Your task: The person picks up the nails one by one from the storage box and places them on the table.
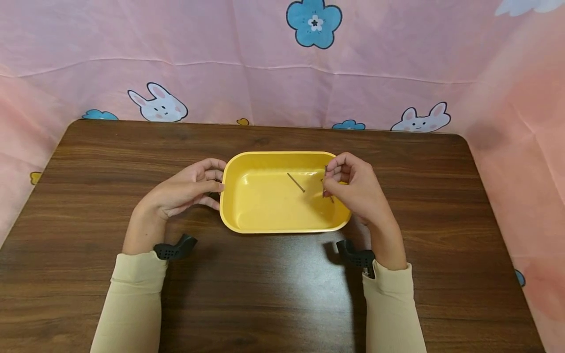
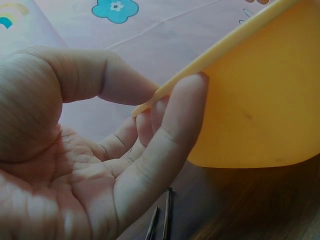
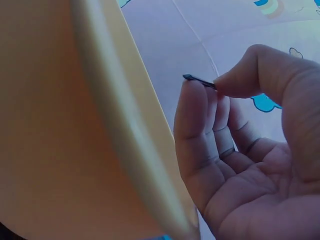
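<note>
on brown wood (image 1: 282, 299), left fingers (image 1: 214, 164) pinch a yellow tray (image 1: 265, 206), right fingers (image 3: 192, 110) a nail (image 3: 200, 81)

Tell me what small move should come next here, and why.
Probably the right hand should lower slightly and part its fingers, letting the pinched nail down into the yellow tray. In the head view that nail appears over the tray's right end, a loose nail lies inside, and the left hand holds the opposite rim.
</note>
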`<state>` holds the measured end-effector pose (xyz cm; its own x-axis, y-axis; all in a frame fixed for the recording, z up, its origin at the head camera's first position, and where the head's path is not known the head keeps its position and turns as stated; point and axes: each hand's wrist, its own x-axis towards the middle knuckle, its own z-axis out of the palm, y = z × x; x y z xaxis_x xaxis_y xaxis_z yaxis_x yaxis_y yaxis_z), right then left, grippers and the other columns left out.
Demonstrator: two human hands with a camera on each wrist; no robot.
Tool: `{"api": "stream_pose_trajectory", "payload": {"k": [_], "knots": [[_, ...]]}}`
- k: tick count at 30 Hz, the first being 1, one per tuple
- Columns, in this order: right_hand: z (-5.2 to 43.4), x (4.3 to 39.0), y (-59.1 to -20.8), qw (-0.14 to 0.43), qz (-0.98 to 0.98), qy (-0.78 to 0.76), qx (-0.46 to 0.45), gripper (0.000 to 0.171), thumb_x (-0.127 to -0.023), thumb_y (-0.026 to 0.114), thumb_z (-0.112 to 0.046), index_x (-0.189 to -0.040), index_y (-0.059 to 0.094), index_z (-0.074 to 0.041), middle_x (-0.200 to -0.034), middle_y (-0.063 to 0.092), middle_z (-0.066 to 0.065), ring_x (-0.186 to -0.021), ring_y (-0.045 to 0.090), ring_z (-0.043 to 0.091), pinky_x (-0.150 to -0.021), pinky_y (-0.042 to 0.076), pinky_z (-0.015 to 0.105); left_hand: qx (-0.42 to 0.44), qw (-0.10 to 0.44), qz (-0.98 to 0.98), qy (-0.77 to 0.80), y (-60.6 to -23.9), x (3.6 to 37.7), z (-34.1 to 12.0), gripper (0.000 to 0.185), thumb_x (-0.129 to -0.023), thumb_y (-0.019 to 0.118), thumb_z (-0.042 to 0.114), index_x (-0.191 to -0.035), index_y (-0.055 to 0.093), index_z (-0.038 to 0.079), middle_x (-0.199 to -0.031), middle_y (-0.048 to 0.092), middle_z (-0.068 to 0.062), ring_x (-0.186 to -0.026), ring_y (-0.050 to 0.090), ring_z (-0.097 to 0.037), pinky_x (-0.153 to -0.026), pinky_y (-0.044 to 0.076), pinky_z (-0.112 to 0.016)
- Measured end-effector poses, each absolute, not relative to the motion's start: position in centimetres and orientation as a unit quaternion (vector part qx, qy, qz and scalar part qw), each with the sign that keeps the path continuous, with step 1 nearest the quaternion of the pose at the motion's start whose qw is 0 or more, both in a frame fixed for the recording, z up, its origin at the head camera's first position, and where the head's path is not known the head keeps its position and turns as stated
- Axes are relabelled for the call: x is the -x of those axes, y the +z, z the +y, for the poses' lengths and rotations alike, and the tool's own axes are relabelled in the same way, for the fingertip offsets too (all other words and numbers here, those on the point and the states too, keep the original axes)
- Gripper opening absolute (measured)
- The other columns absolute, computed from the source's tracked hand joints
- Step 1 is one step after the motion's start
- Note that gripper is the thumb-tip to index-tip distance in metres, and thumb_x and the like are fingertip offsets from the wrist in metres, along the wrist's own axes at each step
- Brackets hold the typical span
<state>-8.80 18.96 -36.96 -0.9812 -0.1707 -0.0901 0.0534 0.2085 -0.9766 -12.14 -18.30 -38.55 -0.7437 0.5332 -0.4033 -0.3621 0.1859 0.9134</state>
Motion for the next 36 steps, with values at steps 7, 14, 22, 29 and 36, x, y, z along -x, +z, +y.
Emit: {"api": "stream_pose_trajectory", "payload": {"k": [7, 14, 22, 29, 36], "knots": [[19.1, 8.8, -37.0, 0.101, 0.768, -0.631, 0.042, 0.015, -0.094, 0.065, 0.007, -0.107, 0.058, 0.004, -0.091, 0.063, 0.006, -0.070, 0.067, 0.016, -0.067, 0.065, 0.035, -0.064, 0.350, 0.686, 0.635, -38.6, 12.1, -18.4, 0.047, -0.103, 0.060, 0.004, -0.143, 0.036, 0.001, -0.120, 0.064, -0.013, -0.093, 0.073, -0.020, -0.080, 0.069, -0.039], [19.7, 8.7, -37.2, 0.113, 0.745, -0.657, 0.037, 0.013, -0.095, 0.065, 0.007, -0.106, 0.058, 0.004, -0.089, 0.066, 0.003, -0.068, 0.067, 0.014, -0.069, 0.065, 0.032, -0.065, 0.349, 0.685, 0.636, -38.7, 12.1, -18.3, 0.047, -0.103, 0.060, 0.004, -0.143, 0.036, 0.001, -0.121, 0.064, -0.014, -0.092, 0.074, -0.020, -0.080, 0.069, -0.038], [20.6, 8.5, -37.1, 0.120, 0.731, -0.670, 0.040, 0.013, -0.097, 0.064, 0.006, -0.108, 0.057, 0.006, -0.088, 0.065, 0.003, -0.070, 0.067, 0.013, -0.070, 0.066, 0.029, -0.065, 0.348, 0.679, 0.643, -38.7, 12.0, -18.2, 0.045, -0.103, 0.060, 0.003, -0.141, 0.037, 0.001, -0.119, 0.065, -0.013, -0.091, 0.074, -0.020, -0.079, 0.069, -0.038], [21.2, 8.3, -36.9, 0.122, 0.727, -0.675, 0.041, 0.012, -0.097, 0.063, 0.008, -0.107, 0.058, 0.004, -0.085, 0.066, 0.002, -0.068, 0.067, 0.013, -0.070, 0.066, 0.027, -0.064, 0.350, 0.676, 0.645, -38.7, 12.0, -18.2, 0.045, -0.103, 0.060, 0.003, -0.141, 0.037, 0.001, -0.118, 0.066, -0.013, -0.090, 0.074, -0.019, -0.078, 0.069, -0.037], [21.7, 8.3, -37.0, 0.119, 0.725, -0.677, 0.032, 0.012, -0.097, 0.063, 0.007, -0.108, 0.058, 0.004, -0.087, 0.067, 0.002, -0.069, 0.068, 0.012, -0.070, 0.067, 0.028, -0.054, 0.352, 0.675, 0.646, -38.8, 12.1, -18.2, 0.047, -0.103, 0.060, 0.004, -0.143, 0.036, -0.001, -0.118, 0.066, -0.011, -0.090, 0.074, -0.018, -0.078, 0.069, -0.037]]}}
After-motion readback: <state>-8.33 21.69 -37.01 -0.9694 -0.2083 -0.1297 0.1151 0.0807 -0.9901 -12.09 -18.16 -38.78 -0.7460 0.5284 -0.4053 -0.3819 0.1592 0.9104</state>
